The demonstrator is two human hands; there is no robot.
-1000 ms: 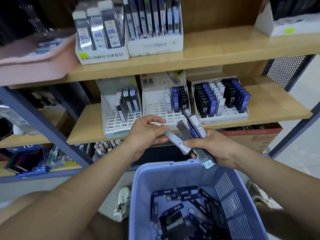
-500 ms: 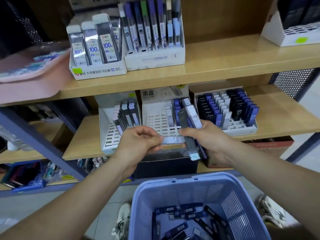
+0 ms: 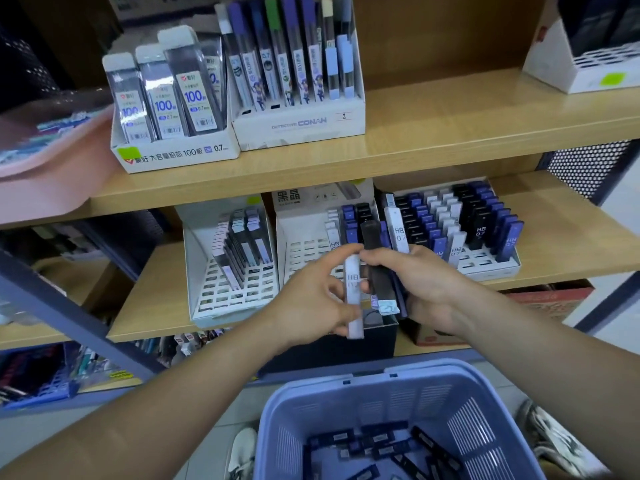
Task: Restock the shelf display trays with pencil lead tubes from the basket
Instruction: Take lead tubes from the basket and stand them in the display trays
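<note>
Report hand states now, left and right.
Left hand: pinches one white lead tube, upright.
Right hand: grips a bundle of lead tubes, dark, white and blue.

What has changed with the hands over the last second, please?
The left hand has turned the white tube from slanted to upright, pinching it beside the bundle. The right hand still grips the bundle; the basket stays below.
</note>
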